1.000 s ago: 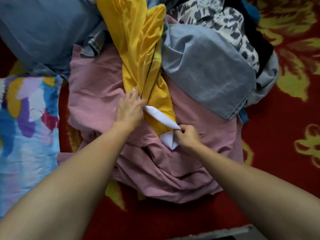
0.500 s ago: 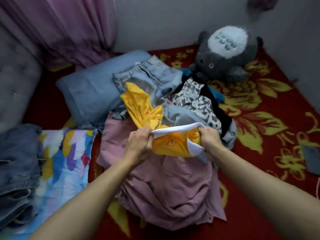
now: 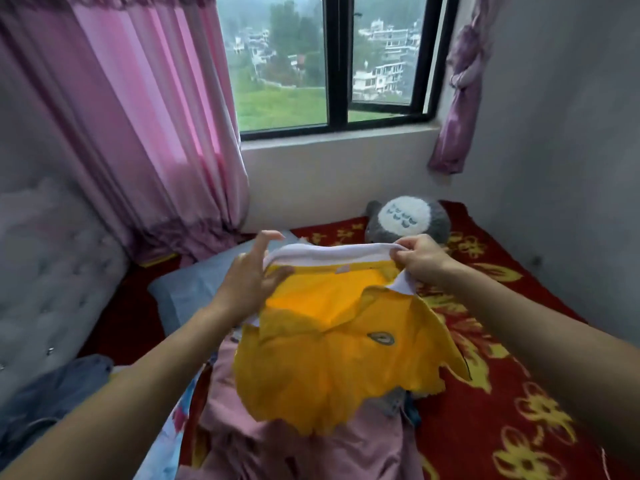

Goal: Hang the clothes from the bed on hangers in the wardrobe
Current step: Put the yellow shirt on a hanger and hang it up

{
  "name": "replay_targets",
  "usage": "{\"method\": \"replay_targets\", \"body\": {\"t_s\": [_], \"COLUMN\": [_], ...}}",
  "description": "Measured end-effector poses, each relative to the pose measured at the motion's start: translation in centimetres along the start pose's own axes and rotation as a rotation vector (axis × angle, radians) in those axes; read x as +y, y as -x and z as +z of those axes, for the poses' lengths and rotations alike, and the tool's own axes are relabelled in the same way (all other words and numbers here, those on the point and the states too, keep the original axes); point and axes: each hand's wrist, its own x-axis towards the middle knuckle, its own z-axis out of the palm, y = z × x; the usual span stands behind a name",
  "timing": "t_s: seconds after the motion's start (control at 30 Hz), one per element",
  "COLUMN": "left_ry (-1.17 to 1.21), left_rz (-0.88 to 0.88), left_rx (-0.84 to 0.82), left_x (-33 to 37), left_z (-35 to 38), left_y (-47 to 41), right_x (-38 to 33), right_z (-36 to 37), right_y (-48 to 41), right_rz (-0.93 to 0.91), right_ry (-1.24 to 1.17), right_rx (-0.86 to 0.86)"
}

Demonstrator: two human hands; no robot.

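Yellow shirt (image 3: 332, 358) held up over bed (image 3: 540, 341), spread between both hands, hem hanging above pink garment (image 3: 311, 452) in near clothes pile. Right hand (image 3: 420, 259) pinched right end of white collar (image 3: 329, 252), fingers curled tight. Left hand (image 3: 254, 271) held collar's left end between thumb and loosely stretched fingers, index raised. Small badge showed on shirt's chest. Grey plush toy (image 3: 412, 216) sat at bed's far end, just behind collar; window (image 3: 332, 64) and pink curtain (image 3: 138, 116) beyond.
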Motion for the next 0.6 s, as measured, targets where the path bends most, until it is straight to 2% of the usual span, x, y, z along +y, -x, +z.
{"method": "replay_targets", "body": {"t_s": [0.1, 0.23, 0.33, 0.47, 0.53, 0.6], "left_ry": [-0.254, -0.369, -0.515, -0.583, -0.559, -0.427], "left_rz": [0.119, 0.097, 0.063, 0.026, 0.041, 0.024], "left_rx": [-0.126, -0.013, 0.032, -0.018, 0.095, 0.199], "left_x": [0.1, 0.3, 1.0, 2.6, 3.2, 4.2], "left_z": [1.3, -0.1, -1.1, -1.3, -3.2, -6.0], "left_y": [2.3, 3.0, 3.5, 4.9, 4.6, 3.8], "right_x": [1.2, -0.3, -1.3, -1.6, -2.4, -3.7], "right_z": [1.3, 0.8, -0.1, -1.1, -2.6, -4.7], "right_y": [1.9, 4.8, 5.3, 6.2, 6.4, 6.4], "right_rz": [-0.042, -0.348, -0.414, -0.371, -0.451, -0.572], "right_ry": [0.108, 0.633, 0.893, 0.945, 0.917, 0.848], "right_rx": [-0.010, -0.072, 0.015, 0.053, 0.155, 0.274]}}
